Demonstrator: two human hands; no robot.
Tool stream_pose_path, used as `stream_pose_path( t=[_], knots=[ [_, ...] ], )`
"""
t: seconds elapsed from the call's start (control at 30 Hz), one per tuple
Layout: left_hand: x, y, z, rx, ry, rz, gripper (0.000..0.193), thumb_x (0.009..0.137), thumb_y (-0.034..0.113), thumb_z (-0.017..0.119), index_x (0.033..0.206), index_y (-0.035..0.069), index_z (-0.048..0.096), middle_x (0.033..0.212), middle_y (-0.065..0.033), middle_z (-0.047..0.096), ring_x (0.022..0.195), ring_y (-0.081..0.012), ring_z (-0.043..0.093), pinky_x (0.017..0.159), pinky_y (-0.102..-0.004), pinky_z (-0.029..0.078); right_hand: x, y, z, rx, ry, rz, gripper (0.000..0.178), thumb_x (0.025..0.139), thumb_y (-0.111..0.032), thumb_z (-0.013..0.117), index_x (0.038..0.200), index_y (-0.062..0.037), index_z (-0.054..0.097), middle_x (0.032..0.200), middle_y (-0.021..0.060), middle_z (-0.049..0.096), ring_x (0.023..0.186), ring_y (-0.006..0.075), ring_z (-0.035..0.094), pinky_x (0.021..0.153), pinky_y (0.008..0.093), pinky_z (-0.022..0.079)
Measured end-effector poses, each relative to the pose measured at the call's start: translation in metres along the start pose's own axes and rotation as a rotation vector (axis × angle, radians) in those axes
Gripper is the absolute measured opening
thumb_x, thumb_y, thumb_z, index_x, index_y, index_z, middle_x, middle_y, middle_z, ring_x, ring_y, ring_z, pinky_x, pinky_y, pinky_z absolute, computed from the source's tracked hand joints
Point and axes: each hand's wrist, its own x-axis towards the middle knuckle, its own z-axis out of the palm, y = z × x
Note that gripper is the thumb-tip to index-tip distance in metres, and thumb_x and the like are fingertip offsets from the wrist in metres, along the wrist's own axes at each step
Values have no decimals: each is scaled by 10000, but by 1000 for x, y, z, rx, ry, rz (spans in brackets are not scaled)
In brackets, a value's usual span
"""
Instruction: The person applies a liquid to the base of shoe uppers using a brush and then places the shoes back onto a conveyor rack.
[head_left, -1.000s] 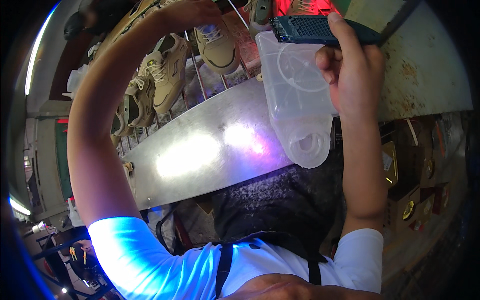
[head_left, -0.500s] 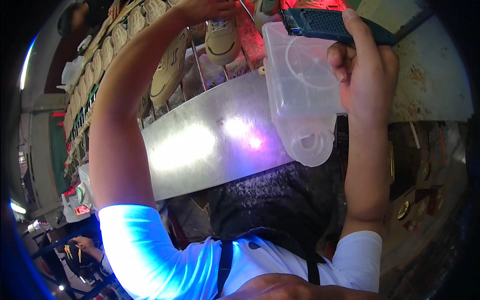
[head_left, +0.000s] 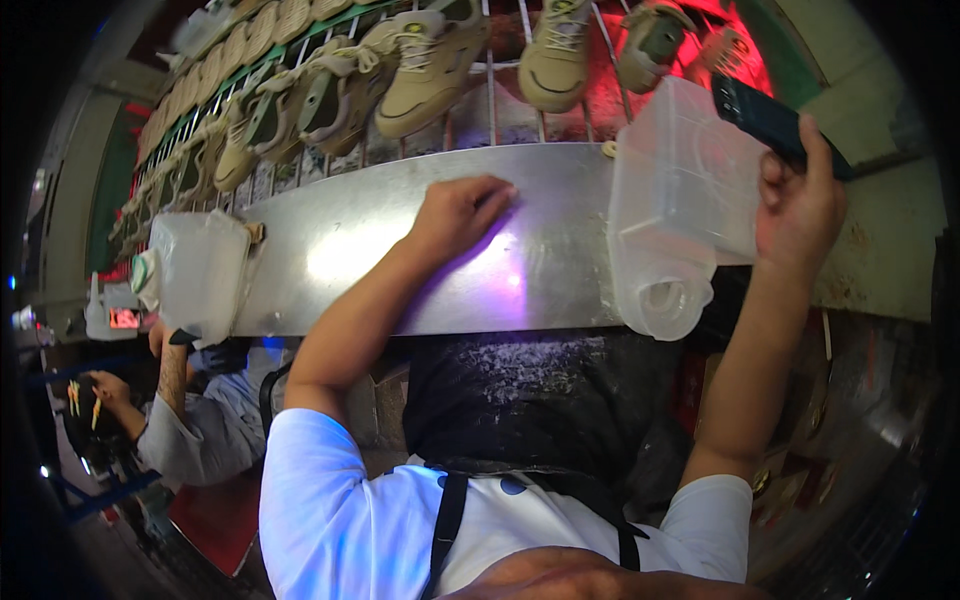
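In my right hand (head_left: 800, 205) is a dark blue-green brush (head_left: 775, 115), its bristle end pointing up and left. That hand is beside a translucent plastic jug (head_left: 655, 195) lying at the right end of a metal tabletop (head_left: 560, 240). My left hand (head_left: 463, 213) hovers over the middle of the tabletop, fingers curled in, with nothing visible in it. Beyond the table, beige lace-up sneakers stand on metal rods; the nearest are one sneaker (head_left: 420, 85) and another sneaker (head_left: 553, 65) to its right.
A second translucent container (head_left: 200, 270) sits at the table's left end. Several more sneakers and a row of beige soles (head_left: 235, 45) line the far left. Another person's arm (head_left: 172, 375) shows at the left. Red light glows behind a sneaker (head_left: 650, 50) at far right.
My left hand has come back from the sneakers on the rods to above the tabletop. The view has shifted left, showing more sneakers and another person. The brush stays in my right hand.
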Motion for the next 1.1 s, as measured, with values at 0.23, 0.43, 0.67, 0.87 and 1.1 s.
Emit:
stream_pose_path(
  t=[0.23, 0.43, 0.67, 0.87, 1.1],
  knots=[
    [20, -3, -10, -109, 152, -246, 180, 957, 177, 695, 997, 5, 730, 789, -87, 722, 688, -137, 653, 662, -286, 516, -1, -7, 0, -37, -7, -8, 239, 910, -191, 751, 885, 18, 636, 739, 88, 650, 545, 137, 575, 410, 227, 330],
    [21, -27, -40, -104, 465, -140, 182, 943, 98, 690, 1097, 5, 721, 965, -81, 737, 865, -115, 672, 799, -261, 524, 2, -7, 0, -63, 41, -25, 232, 914, -184, 747, 900, 20, 637, 754, 85, 649, 540, 145, 568, 407, 229, 327],
    [43, -71, -114, -205, 777, -254, 196, 872, 111, 706, 1049, 34, 742, 908, -67, 742, 802, -128, 684, 768, -280, 544, 4, -2, -5, -86, 49, -12, 227, 920, -185, 742, 883, 14, 640, 749, 81, 648, 534, 143, 564, 404, 234, 328],
    [117, -151, -220, 725, 448, -141, 373, 807, 175, 692, 1164, 67, 697, 1120, -188, 706, 1044, -356, 682, 913, -452, 539, 1, -4, 0, -87, 6, -32, 222, 934, -196, 725, 860, -6, 638, 722, 58, 634, 524, 127, 552, 402, 235, 325],
    [201, -250, -232, 1065, -395, -320, 723, 833, 316, 731, 1434, 37, 441, 1247, -296, 637, 1165, -443, 618, 985, -497, 500, -1, -5, 2, -125, 29, -46, 253, 934, -218, 724, 796, -41, 607, 661, 32, 590, 487, 108, 518, 392, 230, 306]
  ],
)
